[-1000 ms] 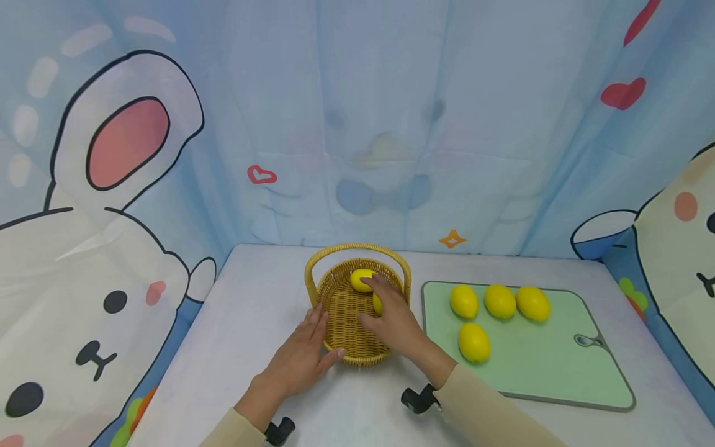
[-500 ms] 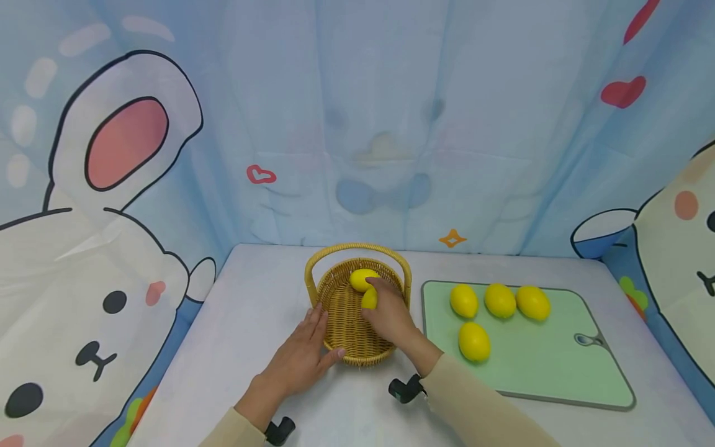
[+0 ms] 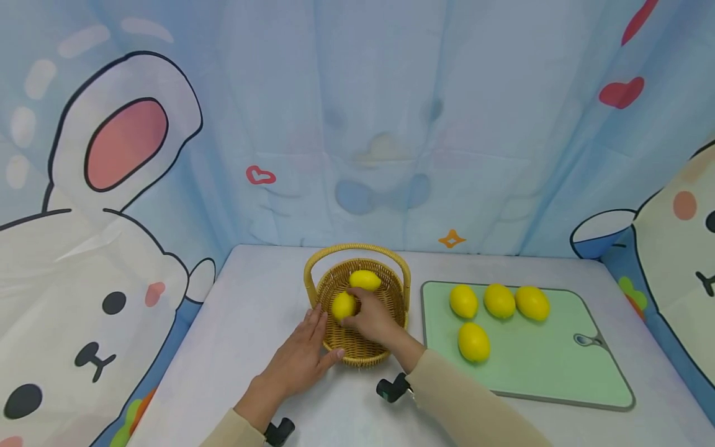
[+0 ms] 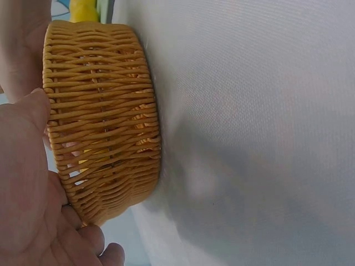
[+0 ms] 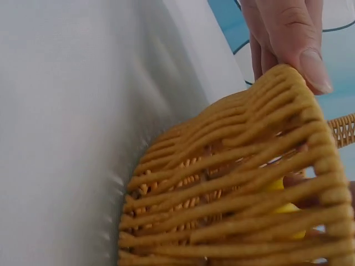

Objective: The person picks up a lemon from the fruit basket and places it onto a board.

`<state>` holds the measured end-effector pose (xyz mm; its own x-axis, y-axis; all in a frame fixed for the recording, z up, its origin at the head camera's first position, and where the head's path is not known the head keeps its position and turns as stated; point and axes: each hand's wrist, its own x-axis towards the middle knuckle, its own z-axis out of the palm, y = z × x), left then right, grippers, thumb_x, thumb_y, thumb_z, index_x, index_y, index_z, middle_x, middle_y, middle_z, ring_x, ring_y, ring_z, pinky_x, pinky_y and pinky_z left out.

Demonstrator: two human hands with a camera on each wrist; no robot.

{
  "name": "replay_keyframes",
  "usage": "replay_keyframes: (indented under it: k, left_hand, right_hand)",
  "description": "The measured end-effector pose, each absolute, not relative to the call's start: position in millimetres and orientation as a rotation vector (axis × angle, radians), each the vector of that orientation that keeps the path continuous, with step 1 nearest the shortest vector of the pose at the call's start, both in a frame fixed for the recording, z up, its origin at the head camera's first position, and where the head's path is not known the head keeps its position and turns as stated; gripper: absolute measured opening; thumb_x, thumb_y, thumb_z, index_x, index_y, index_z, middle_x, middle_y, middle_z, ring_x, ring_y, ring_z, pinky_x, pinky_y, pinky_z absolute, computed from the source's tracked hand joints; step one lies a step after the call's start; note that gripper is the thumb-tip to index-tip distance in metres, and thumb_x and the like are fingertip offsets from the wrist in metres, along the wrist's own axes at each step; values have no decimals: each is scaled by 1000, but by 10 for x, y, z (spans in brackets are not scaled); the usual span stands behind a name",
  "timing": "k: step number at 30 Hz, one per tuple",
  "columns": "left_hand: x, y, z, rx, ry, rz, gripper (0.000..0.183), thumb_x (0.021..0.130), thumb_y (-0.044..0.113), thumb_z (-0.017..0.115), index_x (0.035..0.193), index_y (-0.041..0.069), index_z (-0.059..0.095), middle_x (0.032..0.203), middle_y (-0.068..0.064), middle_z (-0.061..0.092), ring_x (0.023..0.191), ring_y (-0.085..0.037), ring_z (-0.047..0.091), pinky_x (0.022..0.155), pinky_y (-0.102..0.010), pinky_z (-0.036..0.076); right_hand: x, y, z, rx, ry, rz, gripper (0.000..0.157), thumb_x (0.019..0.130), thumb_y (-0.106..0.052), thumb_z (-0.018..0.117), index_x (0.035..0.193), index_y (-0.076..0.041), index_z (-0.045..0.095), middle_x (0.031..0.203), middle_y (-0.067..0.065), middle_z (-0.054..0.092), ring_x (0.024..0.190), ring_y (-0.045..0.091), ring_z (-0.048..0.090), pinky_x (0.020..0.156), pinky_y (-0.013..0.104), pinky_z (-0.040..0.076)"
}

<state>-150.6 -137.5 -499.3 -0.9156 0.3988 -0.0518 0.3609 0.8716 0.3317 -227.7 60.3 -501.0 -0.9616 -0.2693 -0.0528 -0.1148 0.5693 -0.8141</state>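
Inside the round wicker basket (image 3: 360, 359), my right hand (image 3: 375, 320) pinches a yellow lemon (image 3: 343, 307) between thumb and fingers, near the left wall. Just behind it a second lemon (image 3: 365, 279) lies in the basket at the back. My left hand (image 3: 297, 359) rests against the basket's left front side, its fingers fairly straight and the thumb at the front rim. The left wrist view has the thumb and fingers touching the woven wall (image 4: 105, 127). In the right wrist view the weave hides most of the held lemon.
To the right lies a light green cutting board (image 3: 550, 369) with several lemons on its back left part. The basket's tall arched handle (image 3: 357, 246) rises over its back. A printed blue curtain (image 3: 480, 124) stands behind the white table (image 3: 262, 279).
My right hand has taken hold of the lemon at the basket's right side and moved it left across the inside. The left hand stays in place.
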Motion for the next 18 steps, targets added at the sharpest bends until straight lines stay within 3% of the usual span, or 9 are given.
replay_keyframes:
  k: [9, 18]
  left_hand:
    - [-1510, -1381, -5001, 613, 2920, 495, 93, 107, 69, 37, 167, -1, 22, 177, -17, 9, 164, -34, 13, 131, -49, 26]
    - [-1507, -1383, -4991, 612, 2922, 487, 95, 106, 70, 35, 167, -2, 21, 177, -18, 10, 164, -34, 13, 131, -49, 26]
  right_hand:
    - [-2326, 532, -5103, -447, 2484, -1326, 74, 91, -15, 84, 155, -7, 50, 155, 16, 55, 135, 35, 57, 117, 57, 45]
    - [-2340, 527, -5093, -602, 2420, -1285, 79, 87, -23, 85, 155, -6, 50, 151, 15, 57, 114, 25, 61, 102, 47, 53]
